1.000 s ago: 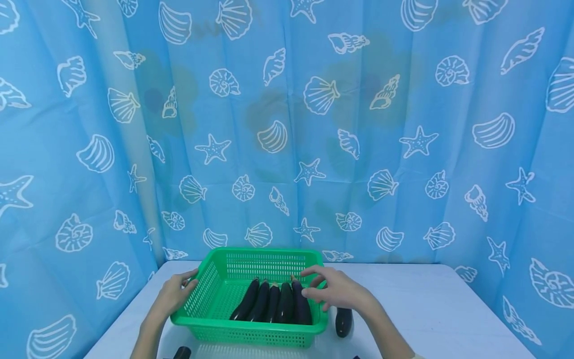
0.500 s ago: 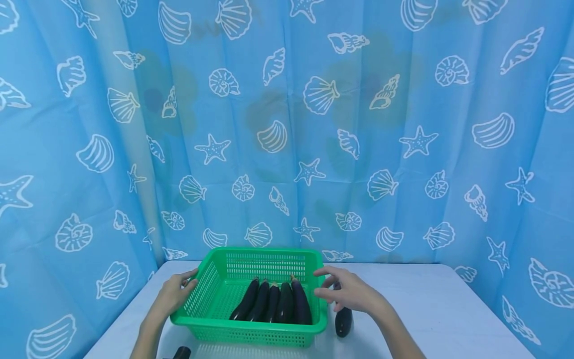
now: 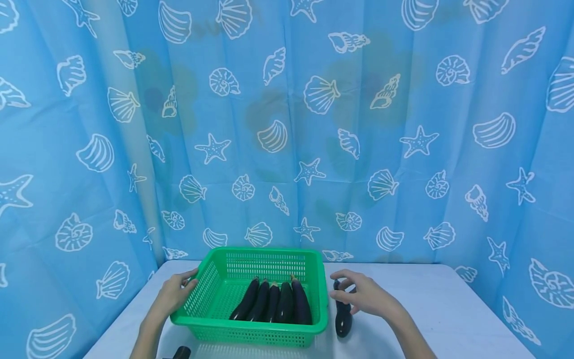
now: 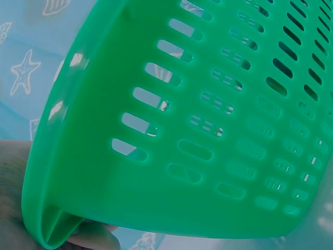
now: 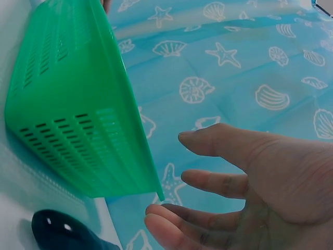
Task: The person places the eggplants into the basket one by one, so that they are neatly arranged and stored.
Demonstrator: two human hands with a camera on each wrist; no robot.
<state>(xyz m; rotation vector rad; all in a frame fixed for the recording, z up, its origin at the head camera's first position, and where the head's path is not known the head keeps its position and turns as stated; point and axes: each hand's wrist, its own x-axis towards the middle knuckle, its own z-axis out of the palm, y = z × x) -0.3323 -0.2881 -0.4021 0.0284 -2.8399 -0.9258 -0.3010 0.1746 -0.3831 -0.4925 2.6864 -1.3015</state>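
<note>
A green plastic basket (image 3: 246,325) with slotted sides sits on the white table, with several dark eggplants (image 3: 269,304) lying side by side in it. At its left side, my left hand (image 3: 174,293) grips the rim; in the left wrist view the rim (image 4: 47,140) hides most of that hand. My right hand (image 3: 365,295) hovers just right of the basket, above a single eggplant (image 3: 344,321) on the table that it partly covers. Its fingers are spread and bent a little, with nothing between them, as the right hand (image 5: 250,187) shows in the right wrist view.
Another dark eggplant's end (image 3: 182,352) shows at the bottom edge, left of centre. The white table (image 3: 430,309) extends to the right. A blue curtain (image 3: 287,149) with white shell prints hangs behind and at both sides.
My right hand has moved right, from over the basket's right rim to above the eggplant beside it. The left hand and the basket stay where they were.
</note>
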